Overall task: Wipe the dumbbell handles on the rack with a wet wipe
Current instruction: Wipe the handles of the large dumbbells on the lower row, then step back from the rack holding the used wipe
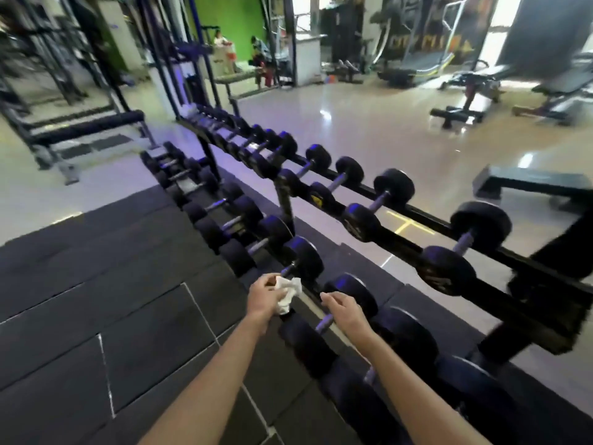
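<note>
A long black two-tier dumbbell rack [401, 210] runs from the lower right to the upper left, lined with black dumbbells with metal handles. My left hand [268, 295] grips a crumpled white wet wipe [288, 292] just in front of a lower-tier dumbbell handle [287, 270]. My right hand [345, 311] hovers with loosely curled fingers over the neighbouring lower-tier handle [324, 324], holding nothing. Whether it touches the handle is unclear.
Dark rubber floor mats [112, 300] lie to the left of the rack. Weight benches [465, 101] stand on the shiny floor at the right, and a bench [539, 184] sits behind the rack. Blue machines [80, 123] fill the left. Seated people [256, 56] are far back.
</note>
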